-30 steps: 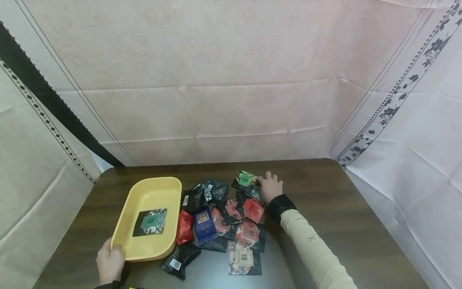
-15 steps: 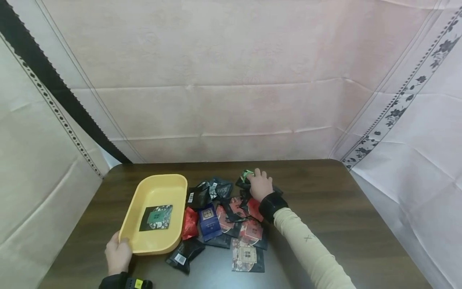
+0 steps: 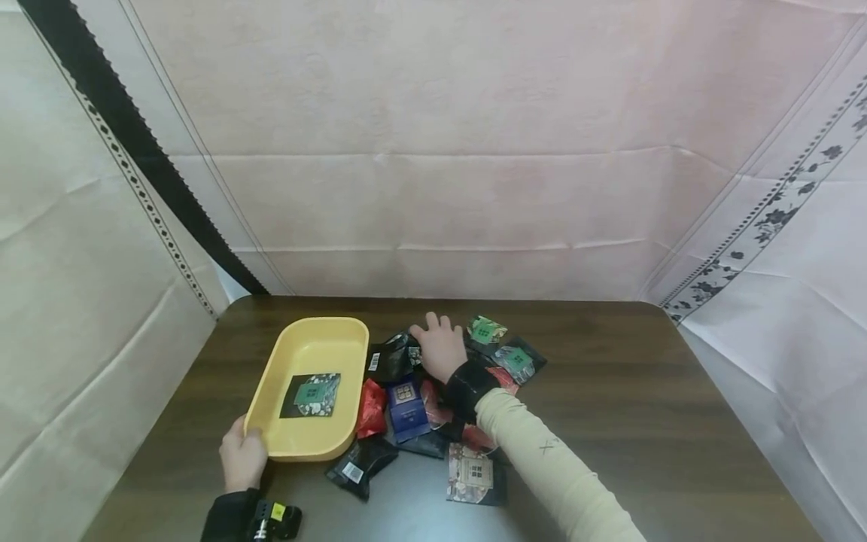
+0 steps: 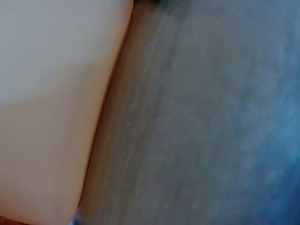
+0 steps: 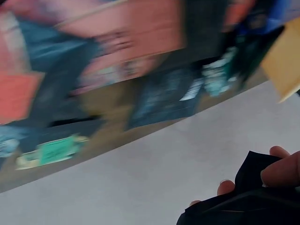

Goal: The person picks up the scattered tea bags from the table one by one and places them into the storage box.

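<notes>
My left hand (image 3: 242, 454) grips the near left corner of a yellow tray (image 3: 271, 376). Inside the tray lies a dark packet with a green label (image 3: 310, 395). In the head view my right hand (image 3: 442, 351) is over the far part of a packet pile, fingers pointing away. Its wrist view shows the thumb (image 5: 283, 171) and fingertips pinching a black packet (image 5: 251, 176); the head view hides that packet behind the hand. Right of this hand are two green-labelled packets, one upper (image 3: 486, 330) and one lower (image 3: 518, 361).
Beside the tray lie a red packet (image 3: 371, 410), a blue packet (image 3: 409, 410) and a black packet with a white label (image 3: 362, 467). Nearer the front is a packet with a cream label (image 3: 474, 473). A brown table (image 3: 643, 421) carries everything, with pale cloth (image 3: 433, 150) behind it.
My right hand has moved left across the pile, away from the green-labelled packets, which now show fully. The left hand keeps its grip on the tray. The whole head view has shifted slightly.
</notes>
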### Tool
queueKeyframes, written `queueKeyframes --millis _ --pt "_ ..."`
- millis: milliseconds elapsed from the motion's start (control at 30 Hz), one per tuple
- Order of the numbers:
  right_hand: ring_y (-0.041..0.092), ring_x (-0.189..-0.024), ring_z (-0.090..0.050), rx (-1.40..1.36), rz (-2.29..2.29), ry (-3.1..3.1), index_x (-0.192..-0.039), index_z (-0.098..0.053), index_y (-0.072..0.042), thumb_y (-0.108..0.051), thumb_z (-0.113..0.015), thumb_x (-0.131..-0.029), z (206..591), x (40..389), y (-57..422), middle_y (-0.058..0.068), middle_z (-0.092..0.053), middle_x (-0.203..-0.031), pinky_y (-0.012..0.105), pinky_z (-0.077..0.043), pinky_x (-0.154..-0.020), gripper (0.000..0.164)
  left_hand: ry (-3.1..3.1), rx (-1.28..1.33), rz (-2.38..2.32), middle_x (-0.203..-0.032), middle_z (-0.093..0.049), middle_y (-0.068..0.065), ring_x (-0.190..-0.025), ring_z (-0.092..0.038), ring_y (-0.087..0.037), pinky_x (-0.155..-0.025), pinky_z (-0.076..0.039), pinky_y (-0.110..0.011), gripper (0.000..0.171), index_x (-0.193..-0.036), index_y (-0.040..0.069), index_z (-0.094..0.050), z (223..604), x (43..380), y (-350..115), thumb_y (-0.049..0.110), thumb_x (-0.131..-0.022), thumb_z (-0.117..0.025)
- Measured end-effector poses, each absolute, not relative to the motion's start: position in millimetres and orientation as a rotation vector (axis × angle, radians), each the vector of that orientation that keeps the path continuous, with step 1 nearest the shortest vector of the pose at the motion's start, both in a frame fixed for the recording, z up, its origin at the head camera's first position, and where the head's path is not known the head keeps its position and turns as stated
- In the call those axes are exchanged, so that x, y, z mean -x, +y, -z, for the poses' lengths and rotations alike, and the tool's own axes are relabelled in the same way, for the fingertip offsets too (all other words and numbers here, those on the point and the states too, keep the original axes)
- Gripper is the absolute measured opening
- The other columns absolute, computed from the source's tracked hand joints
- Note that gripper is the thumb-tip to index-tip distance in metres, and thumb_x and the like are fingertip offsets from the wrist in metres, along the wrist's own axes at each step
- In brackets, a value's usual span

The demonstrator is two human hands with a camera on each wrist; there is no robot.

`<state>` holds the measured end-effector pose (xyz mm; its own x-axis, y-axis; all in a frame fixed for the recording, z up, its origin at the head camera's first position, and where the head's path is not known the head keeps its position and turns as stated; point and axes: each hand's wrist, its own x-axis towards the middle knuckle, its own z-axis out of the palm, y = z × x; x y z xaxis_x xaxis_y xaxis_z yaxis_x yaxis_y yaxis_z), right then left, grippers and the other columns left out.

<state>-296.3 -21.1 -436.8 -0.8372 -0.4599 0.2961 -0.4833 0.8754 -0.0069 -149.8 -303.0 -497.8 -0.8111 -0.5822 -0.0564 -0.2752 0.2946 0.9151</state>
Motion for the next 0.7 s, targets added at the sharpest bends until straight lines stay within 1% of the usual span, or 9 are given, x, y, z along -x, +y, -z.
queueKeyframes --millis 133,333,533,700 --pt "0.027 -0.097 -0.048 -0.757 -0.114 -2.767 -0.116 -0.059 -0.025 -0.013 -0.065 -0.076 429.9 289.3 -48.7 0.008 -0.048 -0.11 0.043 -0.043 -0.072 0.042 -2.283 -0.777 1.526 -0.127 -0.038 -0.037 -0.115 -0.039 -0.046 -0.095 -0.03 -0.056 0.044 -0.13 -0.015 -0.034 496.2 150.0 -303.1 0.002 -0.09 -0.026" --pt "0.024 -0.097 -0.047 -0.845 -0.078 -2.77 -0.119 -0.058 -0.027 -0.015 -0.063 -0.08 422.6 274.8 -89.9 0.006 -0.048 -0.111 0.041 -0.043 -0.074 0.041 -2.276 -0.782 1.545 -0.128 -0.037 -0.037 -0.115 -0.039 -0.046 -0.095 -0.03 -0.056 0.044 -0.13 -0.016 -0.033 495.7 150.2 -303.7 0.001 -0.09 -0.026" --pt "0.021 -0.099 -0.046 -0.944 -0.026 -2.772 -0.12 -0.057 -0.031 -0.019 -0.063 -0.082 418.2 257.3 -123.1 0.002 -0.046 -0.111 0.039 -0.042 -0.077 0.041 -2.286 -0.795 1.554 -0.13 -0.035 -0.037 -0.117 -0.037 -0.047 -0.095 -0.03 -0.055 0.045 -0.132 -0.015 -0.03 495.8 151.1 -302.9 0.0 -0.09 -0.025" --pt "0.018 -0.097 -0.045 -1.035 0.014 -2.771 -0.12 -0.056 -0.034 -0.026 -0.067 -0.08 414.0 242.3 -146.3 -0.001 -0.046 -0.109 0.039 -0.041 -0.078 0.043 -2.284 -0.8 1.578 -0.131 -0.033 -0.037 -0.118 -0.036 -0.048 -0.095 -0.03 -0.055 0.045 -0.133 -0.015 -0.028 495.5 150.5 -302.8 0.0 -0.09 -0.025"
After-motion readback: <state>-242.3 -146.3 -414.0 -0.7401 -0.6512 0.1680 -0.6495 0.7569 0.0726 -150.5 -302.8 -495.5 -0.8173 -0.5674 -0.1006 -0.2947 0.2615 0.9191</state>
